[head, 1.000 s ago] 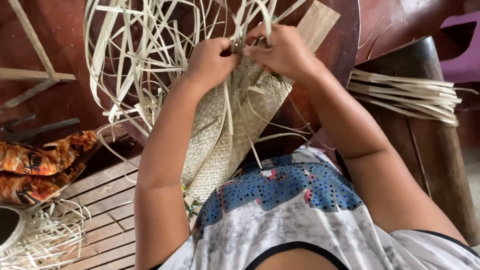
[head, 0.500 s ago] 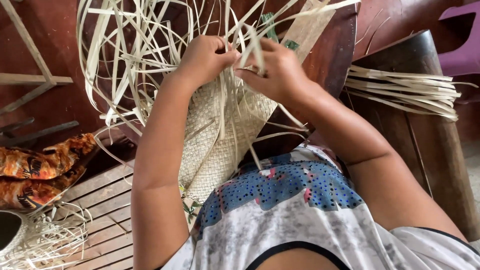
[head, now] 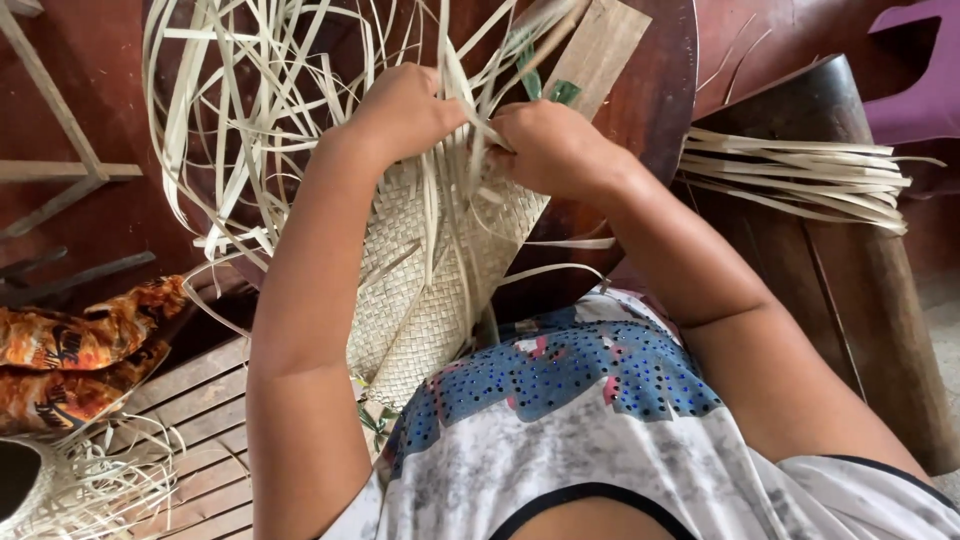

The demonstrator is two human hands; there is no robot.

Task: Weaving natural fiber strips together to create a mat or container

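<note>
Soft even daylight — sharp focus

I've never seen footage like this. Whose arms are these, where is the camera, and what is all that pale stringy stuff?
There is no machine here: the camera sits on a person's head and looks down, so you see their own chest and two bare arms from above. The left hand and right hand are both closed on thin pale weaving strips at the top edge of a half-made woven mat, which rests against a round dark wooden board. Loose strip ends fan out above and to the left. A separate bundle of strips lies on a wooden bench to the right. At lower left are an orange patterned cloth and slatted wooden boards.
</note>
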